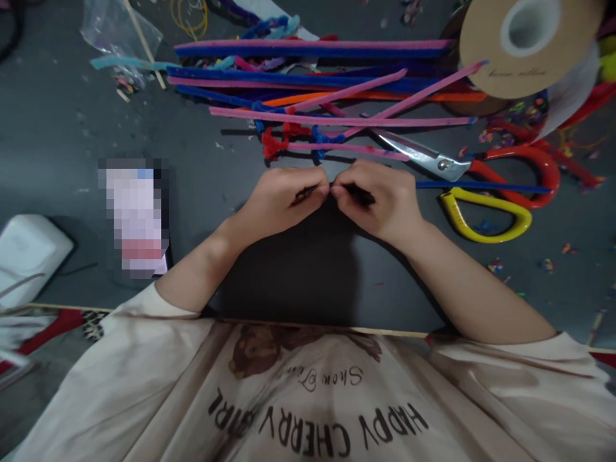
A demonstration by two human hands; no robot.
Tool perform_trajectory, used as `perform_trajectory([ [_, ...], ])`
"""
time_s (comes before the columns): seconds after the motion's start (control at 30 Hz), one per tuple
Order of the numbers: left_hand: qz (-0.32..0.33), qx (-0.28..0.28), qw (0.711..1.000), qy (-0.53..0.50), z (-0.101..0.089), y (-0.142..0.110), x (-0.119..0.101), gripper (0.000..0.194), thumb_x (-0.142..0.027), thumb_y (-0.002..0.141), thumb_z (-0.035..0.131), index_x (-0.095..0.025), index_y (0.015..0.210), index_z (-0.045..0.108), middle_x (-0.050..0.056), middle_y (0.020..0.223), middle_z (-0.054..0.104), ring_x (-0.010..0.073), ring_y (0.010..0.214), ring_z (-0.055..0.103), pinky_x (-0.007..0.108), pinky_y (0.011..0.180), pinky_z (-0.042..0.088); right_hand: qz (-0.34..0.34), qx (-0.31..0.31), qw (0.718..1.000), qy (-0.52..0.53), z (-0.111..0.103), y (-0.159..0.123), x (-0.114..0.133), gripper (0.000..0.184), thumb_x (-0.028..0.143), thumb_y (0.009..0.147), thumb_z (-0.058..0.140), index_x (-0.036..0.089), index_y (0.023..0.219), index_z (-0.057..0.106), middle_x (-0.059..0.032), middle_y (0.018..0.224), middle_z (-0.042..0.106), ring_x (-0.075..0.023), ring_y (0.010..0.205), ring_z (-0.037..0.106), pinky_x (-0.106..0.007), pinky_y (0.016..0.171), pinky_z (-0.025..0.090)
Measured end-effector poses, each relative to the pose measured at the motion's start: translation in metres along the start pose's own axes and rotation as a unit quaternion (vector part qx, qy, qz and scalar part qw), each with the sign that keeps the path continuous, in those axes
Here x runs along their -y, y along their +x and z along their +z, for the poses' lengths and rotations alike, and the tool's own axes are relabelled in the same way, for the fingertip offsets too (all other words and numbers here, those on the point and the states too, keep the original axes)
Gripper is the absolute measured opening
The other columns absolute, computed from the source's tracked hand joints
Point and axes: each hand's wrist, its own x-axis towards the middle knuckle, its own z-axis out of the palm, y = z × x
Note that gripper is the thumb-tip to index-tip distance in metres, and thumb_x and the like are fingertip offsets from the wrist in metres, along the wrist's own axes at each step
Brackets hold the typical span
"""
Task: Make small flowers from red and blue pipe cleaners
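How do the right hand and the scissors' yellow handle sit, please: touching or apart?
Apart: the head view shows dark tabletop between the right hand and the yellow handle.

Blue pipe cleaner [484, 187]: slender, straight along its visible length
Pose: crosswise, extending rightward from behind the right hand [382, 196]
Near end: hidden by fingers

Your right hand [380, 199] hides part of the blue fuzzy stick [486, 187]. The phone [137, 218] is all blurry squares. Picture edges cut off the roll [481, 38] and white box [31, 253].
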Motion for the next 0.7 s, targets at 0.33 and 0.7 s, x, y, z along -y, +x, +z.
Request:
perform_trajectory([
  [0.33,-0.034,-0.002,0.997,-0.073,-0.0033,0.0014,-0.0019,0.022,-0.021,0.087,0.045,-0.018,0.066,0.048,-0.006,0.052,0.045,0.0034,0.047,0.037,0.02,0.05,0.03,0.001,-0.009,1.0,0.017,-0.0009,-0.0011,0.0002,0.009,0.023,0.084,0.05,0.021,0.087,0.058,0.0021,0.069,0.06,-0.0083,0.054,0.05,-0.024,0.052,0.042],
  [0.7,-0.074,-0.039,0.985,-0.152,-0.0021,0.0004,-0.0011,0.029,-0.039,0.09,0.043,-0.018,0.071,0.052,-0.004,0.052,0.048,0.0053,0.046,0.043,0.022,0.047,0.032,0.012,-0.014,1.0,-0.003,0.0007,-0.0015,-0.0021,0.013,0.027,0.088,0.047,0.022,0.085,0.059,0.0003,0.07,0.059,-0.0109,0.062,0.054,-0.028,0.06,0.046],
])
